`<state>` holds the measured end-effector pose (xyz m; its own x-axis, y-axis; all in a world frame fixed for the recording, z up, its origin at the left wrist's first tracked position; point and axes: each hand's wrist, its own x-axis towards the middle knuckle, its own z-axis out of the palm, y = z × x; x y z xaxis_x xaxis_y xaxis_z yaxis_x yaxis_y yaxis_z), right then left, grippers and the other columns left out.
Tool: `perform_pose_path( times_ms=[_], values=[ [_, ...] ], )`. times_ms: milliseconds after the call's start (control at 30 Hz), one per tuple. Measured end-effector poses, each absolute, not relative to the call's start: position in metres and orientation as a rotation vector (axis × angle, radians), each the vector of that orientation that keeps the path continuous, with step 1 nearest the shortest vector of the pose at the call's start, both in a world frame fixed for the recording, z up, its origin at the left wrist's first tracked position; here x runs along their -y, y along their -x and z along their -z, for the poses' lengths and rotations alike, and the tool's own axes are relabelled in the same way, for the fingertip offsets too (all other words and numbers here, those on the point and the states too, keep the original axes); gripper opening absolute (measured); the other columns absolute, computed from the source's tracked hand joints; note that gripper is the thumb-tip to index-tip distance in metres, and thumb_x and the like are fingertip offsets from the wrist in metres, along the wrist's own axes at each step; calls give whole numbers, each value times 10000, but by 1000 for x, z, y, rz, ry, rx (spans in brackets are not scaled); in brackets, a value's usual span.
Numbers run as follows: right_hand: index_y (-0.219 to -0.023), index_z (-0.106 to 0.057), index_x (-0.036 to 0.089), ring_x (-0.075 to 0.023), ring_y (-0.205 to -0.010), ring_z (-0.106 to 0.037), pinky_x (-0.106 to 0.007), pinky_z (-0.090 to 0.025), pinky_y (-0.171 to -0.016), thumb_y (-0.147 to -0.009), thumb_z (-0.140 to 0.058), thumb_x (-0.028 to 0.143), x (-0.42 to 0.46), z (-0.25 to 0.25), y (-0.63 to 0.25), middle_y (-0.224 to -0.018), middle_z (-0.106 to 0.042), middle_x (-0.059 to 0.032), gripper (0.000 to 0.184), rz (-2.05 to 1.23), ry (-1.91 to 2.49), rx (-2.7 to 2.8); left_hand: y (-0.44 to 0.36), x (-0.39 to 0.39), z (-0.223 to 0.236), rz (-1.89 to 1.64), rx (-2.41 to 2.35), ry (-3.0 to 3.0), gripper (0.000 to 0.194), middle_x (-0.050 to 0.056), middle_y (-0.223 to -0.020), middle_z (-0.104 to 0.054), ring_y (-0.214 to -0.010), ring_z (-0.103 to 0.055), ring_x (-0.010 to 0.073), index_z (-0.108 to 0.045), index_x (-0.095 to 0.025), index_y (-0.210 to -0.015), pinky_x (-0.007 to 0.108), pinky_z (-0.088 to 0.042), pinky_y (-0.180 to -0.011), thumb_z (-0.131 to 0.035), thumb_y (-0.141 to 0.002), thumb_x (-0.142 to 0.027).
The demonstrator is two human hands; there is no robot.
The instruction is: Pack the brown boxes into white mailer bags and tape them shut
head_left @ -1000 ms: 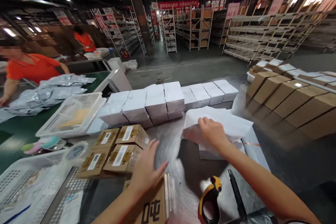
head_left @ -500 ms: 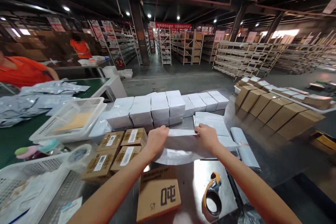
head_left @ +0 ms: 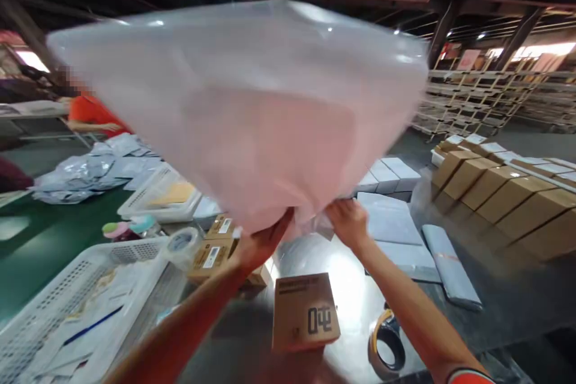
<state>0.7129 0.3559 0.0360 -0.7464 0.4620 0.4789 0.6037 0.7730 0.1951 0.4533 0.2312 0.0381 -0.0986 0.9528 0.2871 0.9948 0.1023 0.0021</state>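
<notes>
A large white translucent plastic mailing bag (head_left: 270, 126) billows up in front of me, blurred by motion and blocking much of the background. My left hand (head_left: 265, 240) grips its lower edge on the left; my right hand (head_left: 348, 222) grips the same edge on the right. Below the hands, a brown cardboard box (head_left: 306, 312) with dark printing sits on the metal table (head_left: 243, 336). To its right lies a tape dispenser (head_left: 387, 342), partly behind my right forearm. Flat white mailing bags (head_left: 391, 222) are stacked just beyond my right hand.
Small labelled boxes (head_left: 211, 258) and a clear tape roll (head_left: 182, 243) stand left. A white basket (head_left: 148, 246) holds papers and a blue pen. A rolled bundle of bags (head_left: 451, 267) lies right, before a row of brown boxes (head_left: 504, 198). A person in orange (head_left: 96, 114) is at back left.
The bag, held low and flat between my hands before, has swung upward and spread wide. Both hands still grip it. My view has turned left.
</notes>
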Motion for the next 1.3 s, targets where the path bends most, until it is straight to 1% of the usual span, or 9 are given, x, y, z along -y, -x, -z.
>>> perform_pose_path(
  times_ms=[133, 267, 500, 600, 700, 833, 1000, 1167, 1300],
  values=[
    [-852, -682, 192, -143, -610, -532, -279, -290, -577, -872, -568, 103, -339, 56, -700, -659, -643, -22, 146, 424, 772, 2778, -458, -207, 48, 15, 2176, 2281, 462, 106, -931, -737, -862, -694, 222, -587, -166, -1288, 341, -535, -764, -383, -893, -43],
    [-910, -676, 174, -145, -622, -530, -293, -259, -580, -902, -522, 80, -329, 100, -712, -683, -657, -33, 181, 381, 806, 2847, -461, -198, 89, 37, 2262, 2310, 293, 98, -892, -731, -837, -695, 223, -623, -162, -1061, 288, -511, -701, -459, -841, -58],
    [-891, -686, 176, -163, -644, -508, -324, -282, -616, -961, -421, 175, -314, 96, -735, -659, -609, -38, 273, 391, 771, 2766, -461, -176, 78, 220, 2257, 2247, 222, 90, -869, -704, -856, -667, 227, -599, -177, -954, 308, -489, -739, -435, -838, -82],
    [-1010, -686, 167, -174, -650, -489, -337, -311, -625, -966, -421, 209, -294, 83, -750, -664, -583, -33, 272, 420, 594, 2576, -471, -146, 76, 449, 1891, 2220, 208, 68, -770, -668, -719, -631, 197, -608, -172, -954, 298, -469, -657, -427, -875, -105],
    [-1118, -654, 163, -171, -681, -499, -329, -368, -647, -949, -420, 139, -266, 72, -765, -725, -599, -39, 290, 341, 428, 2416, -485, -117, 77, 678, 1466, 2141, 196, 22, -660, -610, -566, -546, 160, -578, -162, -977, 286, -402, -536, -396, -925, -112],
    [-1093, -658, 194, -155, -768, -558, -327, -460, -742, -910, -485, 43, -227, 72, -776, -802, -629, -27, 293, 127, 386, 2256, -500, -88, 76, 778, 1393, 2159, 226, -10, -576, -553, -497, -483, 141, -561, -163, -952, 281, -366, -491, -340, -965, -118],
    [-1012, -681, 219, -179, -795, -598, -364, -509, -752, -880, -550, 64, -194, 83, -785, -856, -660, -39, 242, -37, 508, 2157, -509, -63, 73, 893, 1483, 2150, 237, 47, -716, -660, -625, -599, 147, -608, -162, -1046, 259, -487, -588, -442, -909, -63],
    [-1016, -667, 189, -187, -859, -610, -370, -521, -790, -907, -532, 110, -191, 85, -791, -881, -677, -56, 191, -82, 441, 2245, -522, -51, 75, 976, 1816, 2117, 297, 107, -1013, -708, -655, -662, 88, -632, -177, -1051, 169, -543, -620, -380, -936, -68],
    [-947, -667, 187, -162, -796, -585, -340, -509, -753, -911, -542, 81, -195, 84, -789, -825, -656, -34, 168, -8, 373, 2243, -528, -47, 82, 1091, 1842, 2071, 219, 100, -954, -721, -888, -716, 151, -624, -161, -1016, 202, -573, -813, -430, -941, -94]
  ],
)
